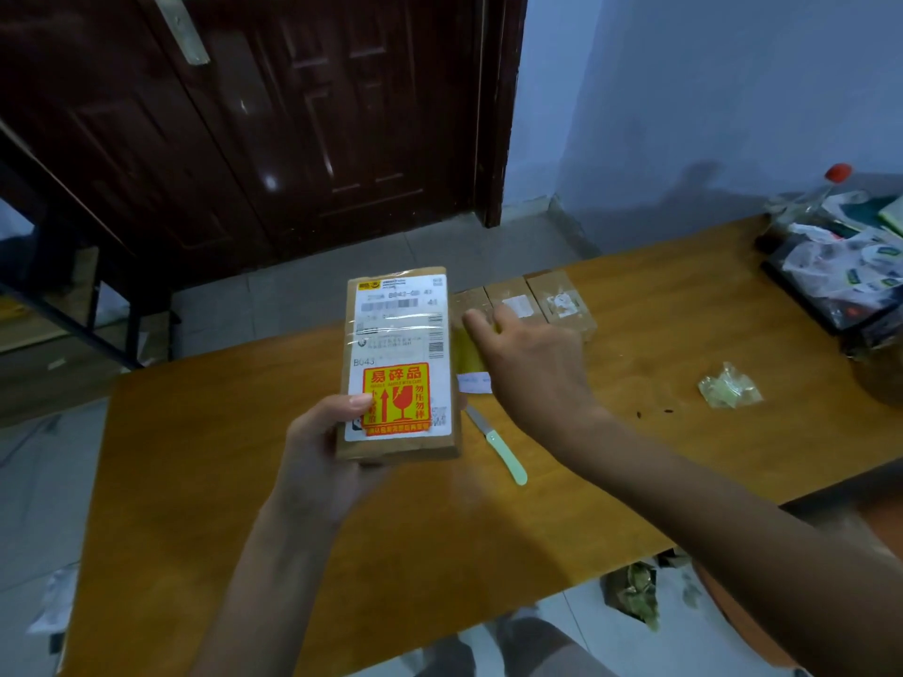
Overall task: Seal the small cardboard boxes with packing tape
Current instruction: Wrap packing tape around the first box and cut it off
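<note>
1. The left hand [326, 447] holds a flat cardboard box [400, 364] up off the wooden table [244, 505], label side towards the camera. Held this way, the shipping label, the red-and-yellow fragile sticker [397, 398] and a clear strip of tape across the label can all be looked over; my guess is that the box is being checked or turned before more tape goes on.

2. That grip is a firm clasp: the thumb lies across the lower left of the front face, and the fingers curl round behind and under the near end (they are mostly hidden by the box).

3. The right hand [527, 364] reaches out over the table, past the held box, towards a yellowish strip [466, 354] lying just beyond it, which may be packing tape. Its fingers are stretched forward and only loosely bent, and I see nothing held in them; whether the fingertips touch the strip I cannot tell.

4. More small boxes [537, 298] sit in a row at the far edge of the table, just beyond the right hand, probably waiting their turn.

5. A small knife with a pale green handle [503, 454] lies on the table beside the held box, within easy reach for cutting tape.

6. A crumpled plastic wrapper [729, 386] lies well apart to the right.
</note>
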